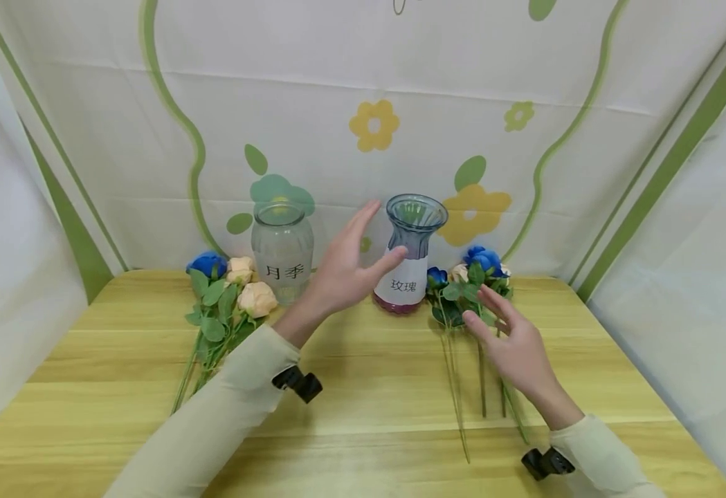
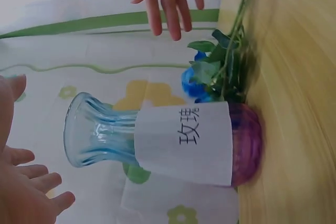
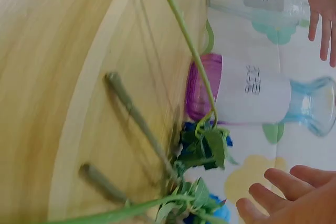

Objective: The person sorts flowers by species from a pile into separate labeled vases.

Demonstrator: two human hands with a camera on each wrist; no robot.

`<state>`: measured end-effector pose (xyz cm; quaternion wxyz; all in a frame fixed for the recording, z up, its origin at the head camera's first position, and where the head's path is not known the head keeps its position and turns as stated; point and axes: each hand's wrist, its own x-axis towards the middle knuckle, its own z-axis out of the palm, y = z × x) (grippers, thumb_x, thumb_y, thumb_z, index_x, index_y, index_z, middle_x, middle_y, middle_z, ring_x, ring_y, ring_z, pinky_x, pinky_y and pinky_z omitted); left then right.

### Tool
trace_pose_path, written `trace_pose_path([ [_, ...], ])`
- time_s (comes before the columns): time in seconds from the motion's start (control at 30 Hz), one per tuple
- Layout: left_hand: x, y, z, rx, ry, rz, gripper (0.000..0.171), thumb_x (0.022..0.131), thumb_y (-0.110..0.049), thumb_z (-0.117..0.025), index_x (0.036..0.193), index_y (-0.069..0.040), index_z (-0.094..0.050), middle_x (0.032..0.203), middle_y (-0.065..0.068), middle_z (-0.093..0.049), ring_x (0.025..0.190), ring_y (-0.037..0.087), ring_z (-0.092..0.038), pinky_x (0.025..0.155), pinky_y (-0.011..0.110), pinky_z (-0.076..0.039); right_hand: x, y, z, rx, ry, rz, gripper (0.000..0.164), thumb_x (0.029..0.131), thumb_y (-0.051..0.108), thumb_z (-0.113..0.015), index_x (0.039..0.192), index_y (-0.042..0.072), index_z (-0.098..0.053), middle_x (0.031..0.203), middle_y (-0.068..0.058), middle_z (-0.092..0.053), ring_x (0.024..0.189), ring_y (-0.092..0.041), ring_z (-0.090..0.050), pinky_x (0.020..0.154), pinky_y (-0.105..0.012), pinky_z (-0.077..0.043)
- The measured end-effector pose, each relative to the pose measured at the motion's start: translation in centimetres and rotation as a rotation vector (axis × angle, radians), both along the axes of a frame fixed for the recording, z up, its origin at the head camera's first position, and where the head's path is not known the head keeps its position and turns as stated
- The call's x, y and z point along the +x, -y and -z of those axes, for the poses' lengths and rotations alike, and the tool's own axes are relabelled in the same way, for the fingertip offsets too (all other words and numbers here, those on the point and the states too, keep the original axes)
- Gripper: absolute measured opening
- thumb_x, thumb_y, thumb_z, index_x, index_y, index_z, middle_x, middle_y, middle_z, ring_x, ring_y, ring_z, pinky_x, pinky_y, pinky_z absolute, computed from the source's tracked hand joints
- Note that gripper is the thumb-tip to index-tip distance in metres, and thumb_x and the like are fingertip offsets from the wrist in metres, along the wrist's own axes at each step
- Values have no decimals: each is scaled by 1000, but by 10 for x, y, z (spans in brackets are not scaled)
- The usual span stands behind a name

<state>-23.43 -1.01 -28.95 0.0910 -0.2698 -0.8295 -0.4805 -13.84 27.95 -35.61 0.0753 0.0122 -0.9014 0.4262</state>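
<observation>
My left hand (image 1: 351, 266) is raised with fingers extended and thumb spread, just left of a flared glass vase (image 1: 409, 242), blue at the top and purple at the base. A white label (image 2: 184, 145) reading 玫瑰 wraps this vase, and my thumb overlaps it in the head view. Over the stems at the right hovers my right hand (image 1: 521, 353), its fingers spread and loosely bent, holding nothing. Beneath and beyond it lies a bunch of artificial flowers with blue blooms (image 1: 484, 261), pale ones partly hidden, and green leaves (image 3: 212, 148). Their long stems (image 1: 456, 387) point toward me.
A clear glass vase (image 1: 283, 245) marked 月季 stands at the back left. Beside it lies another bunch, with peach roses (image 1: 257, 299), a blue bloom (image 1: 207, 264) and stems partly behind my left sleeve. A flower-printed cloth (image 1: 437, 83) hangs behind the wooden table (image 1: 363, 443).
</observation>
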Motion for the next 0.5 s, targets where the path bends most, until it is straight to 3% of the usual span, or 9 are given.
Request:
trace_pose_path([
  [0.13,-12,-16,-7,38,65,-41,90,100,-60,-65,171,-28,-22,177,-4,-27,163,22,-28,131,56,-26,0,-12,0,-91,39,33,71,110,54,-51,169,25,-27,171,-6,-40,156,-35,-41,121,-58,-39],
  [0.27,-23,-28,-9,49,117,-65,91,99,-60,-65,171,-26,-21,178,-3,-25,164,23,-26,132,54,-26,-1,-24,3,-142,90,86,72,109,59,-46,169,23,-29,171,-9,-40,152,-33,-46,121,-52,-43],
  [0.37,-32,-36,-7,70,142,-70,91,100,-60,-64,171,-25,-21,178,-2,-23,165,24,-24,132,53,-25,-2,-32,5,-194,112,132,75,108,61,-47,168,21,-31,168,-11,-45,136,-14,-62,111,-28,-53],
  [0.43,-37,-41,-5,84,157,-69,89,101,-60,-63,171,-24,-21,178,-2,-24,165,25,-23,133,54,-25,-4,-38,7,-255,114,150,76,107,59,-51,168,17,-33,157,-4,-58,122,2,-66,99,-16,-55],
  [0.5,-41,-44,-3,101,173,-69,87,102,-58,-62,171,-23,-22,178,0,-25,165,26,-25,132,54,-26,-7,-43,10,-346,118,147,78,106,53,-58,167,10,-33,139,8,-69,109,12,-66,92,-10,-55],
])
